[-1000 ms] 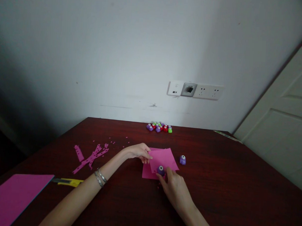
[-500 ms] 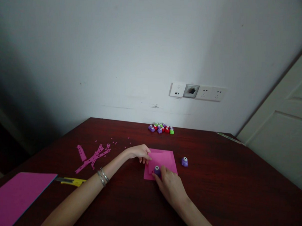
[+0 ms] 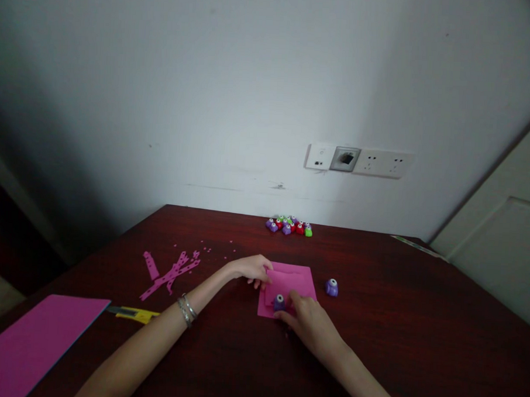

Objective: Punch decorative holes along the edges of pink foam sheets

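In the head view, a pink paper sheet (image 3: 306,276) lies on the table, with a smaller pink piece (image 3: 283,281) on top of it. My left hand (image 3: 255,269) pinches the smaller piece at its upper left edge. Against the lower edge of that piece stands a small purple craft punch (image 3: 279,303) with a white and dark round top. My right hand (image 3: 310,320) grips this punch from the right, thumb and fingers about it. Whether paper sits in the punch's slot is too small to tell.
A second purple punch (image 3: 332,287) stands to the right. Several purple, red and green punches (image 3: 288,226) cluster by the wall. Punched pink strips (image 3: 171,276) and tiny scraps lie left. A yellow utility knife (image 3: 137,314) and a large pink sheet (image 3: 43,341) are near my left arm.
The whole view has shifted slightly, so everything appears a little farther right. Both hands keep their holds on the paper and the punch, and the smaller piece's upper edge lies a little lower.
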{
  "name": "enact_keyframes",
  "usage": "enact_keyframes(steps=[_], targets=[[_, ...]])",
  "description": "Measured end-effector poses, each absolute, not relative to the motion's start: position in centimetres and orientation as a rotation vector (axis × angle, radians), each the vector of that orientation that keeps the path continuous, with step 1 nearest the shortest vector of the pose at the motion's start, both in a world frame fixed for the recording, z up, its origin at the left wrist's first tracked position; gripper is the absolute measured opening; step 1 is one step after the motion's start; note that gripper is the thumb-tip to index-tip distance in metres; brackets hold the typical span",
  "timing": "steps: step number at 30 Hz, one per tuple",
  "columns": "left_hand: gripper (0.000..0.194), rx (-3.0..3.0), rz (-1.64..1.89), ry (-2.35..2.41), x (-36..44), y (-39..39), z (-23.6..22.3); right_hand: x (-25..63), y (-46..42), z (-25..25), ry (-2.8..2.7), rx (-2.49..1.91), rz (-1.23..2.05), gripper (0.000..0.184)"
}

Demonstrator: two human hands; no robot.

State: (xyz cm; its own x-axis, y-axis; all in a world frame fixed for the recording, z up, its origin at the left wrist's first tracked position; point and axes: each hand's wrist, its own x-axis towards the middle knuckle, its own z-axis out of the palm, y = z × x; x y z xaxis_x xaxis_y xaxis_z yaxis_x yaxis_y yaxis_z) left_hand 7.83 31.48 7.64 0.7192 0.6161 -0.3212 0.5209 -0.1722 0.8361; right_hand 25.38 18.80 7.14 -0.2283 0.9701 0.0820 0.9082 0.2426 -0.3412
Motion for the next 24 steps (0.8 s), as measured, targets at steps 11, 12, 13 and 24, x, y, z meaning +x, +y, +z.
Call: enact_keyframes(steps=[11,12,13,24], targets=[[0.025,1.907,0.041,0.837,7.6,31.8,7.7,26.4,19.4,6.9,-2.174,-1.591,0.578,0.02],[0.025,1.906,0.037,0.834,7.6,31.8,7.6,26.5,19.4,6.9,-2.167,-1.578,0.6,0.019],[0.026,1.908,0.031,0.834,7.6,31.8,7.6,26.5,19.4,6.9,-2.16,-1.566,0.621,0.018],[0.054,2.622,0.247,1.015,7.8,30.2,10.1,26.2,19.1,6.4,-2.103,-1.505,0.665,0.012]])
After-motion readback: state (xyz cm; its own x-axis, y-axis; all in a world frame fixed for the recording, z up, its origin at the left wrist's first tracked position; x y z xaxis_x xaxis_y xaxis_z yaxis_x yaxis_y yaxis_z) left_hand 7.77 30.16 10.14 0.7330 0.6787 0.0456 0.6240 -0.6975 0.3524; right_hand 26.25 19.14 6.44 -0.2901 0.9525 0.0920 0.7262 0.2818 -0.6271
